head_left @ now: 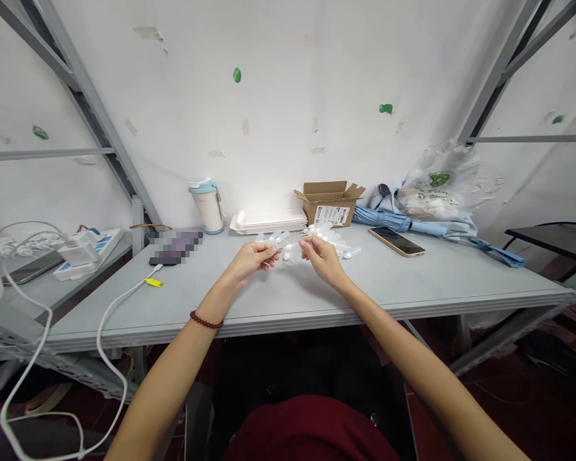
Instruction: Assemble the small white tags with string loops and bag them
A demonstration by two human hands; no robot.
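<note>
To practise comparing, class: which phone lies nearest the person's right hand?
The gold-edged phone, right of the right hand; the cabled phone and far-left phone both lie farther left.

White pieces (322,230), pale grey tabletop (269,294)

Left hand (255,259) and right hand (322,259): the piece at their fingertips is too small to identify.
White pieces (324,229): partly hidden behind the right hand; single shapes hard to separate.
Cardboard box (310,212): inner bottom out of sight; print on its label (330,216) too fine to read.
Plugged-in phone (175,248): mostly pixelated.
Plastic bag (448,176): contents unclear.
Forearms (170,378), red garment (312,429): cut off by the bottom edge.
</note>
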